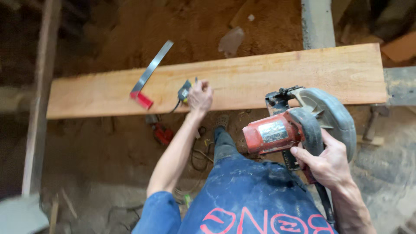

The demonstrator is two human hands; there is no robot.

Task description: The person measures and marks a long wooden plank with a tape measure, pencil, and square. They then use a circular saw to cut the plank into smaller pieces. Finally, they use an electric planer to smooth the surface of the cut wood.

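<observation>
holding a red circular saw (pixel 299 125) by its handle, the right hand (pixel 331 162) keeps it off the near edge of the long wooden plank (pixel 260 78), toward the right end. the left hand (pixel 200 96) is closed on a small dark plug-like thing (pixel 184 92) at the near edge. the plank looks uncut, so sawing seems yet to begin. a try square (pixel 147 78) lies across the far edge, left.

Plank (pixel 260 76): bare sawn wood, matt, smooth-faced. Circular saw (pixel 299 125): red housing scuffed and dusty, dull grey metal blade guard. Try square (pixel 149 73) at 9 o'clock: bright metal blade, glossy red stock. Ground: loose, rough sawdust (pixel 173 26).
</observation>
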